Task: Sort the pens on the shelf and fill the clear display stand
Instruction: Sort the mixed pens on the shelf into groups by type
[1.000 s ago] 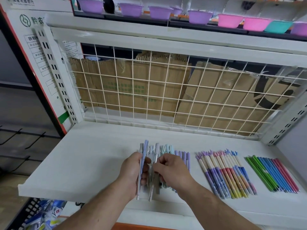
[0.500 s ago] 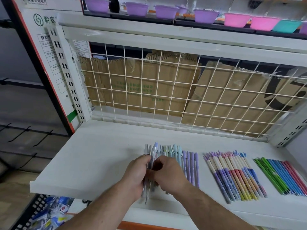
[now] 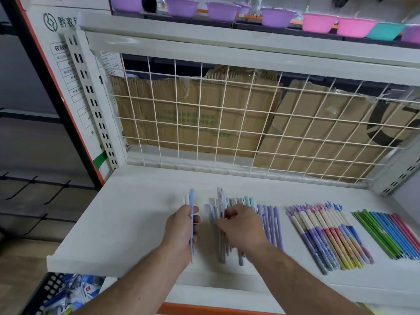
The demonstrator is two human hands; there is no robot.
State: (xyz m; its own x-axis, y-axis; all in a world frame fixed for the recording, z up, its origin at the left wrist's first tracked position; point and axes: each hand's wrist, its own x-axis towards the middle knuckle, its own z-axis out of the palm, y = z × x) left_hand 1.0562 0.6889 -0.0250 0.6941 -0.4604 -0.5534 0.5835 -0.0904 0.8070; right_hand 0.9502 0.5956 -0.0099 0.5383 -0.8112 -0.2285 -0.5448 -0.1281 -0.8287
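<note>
Shelf bears pens in grouped rows

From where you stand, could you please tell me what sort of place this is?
Probably a shop aisle: a white display shelf with a wire grid back, pens laid in colour-sorted rows, and plastic bowls lined up on the shelf above.

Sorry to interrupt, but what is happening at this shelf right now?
A person is sorting pens on the white shelf. The left hand grips a few pale blue pens, held apart from the pastel pile, where the right hand curls around more pens. Two tidy rows lie further right. No clear display stand is visible.
</note>
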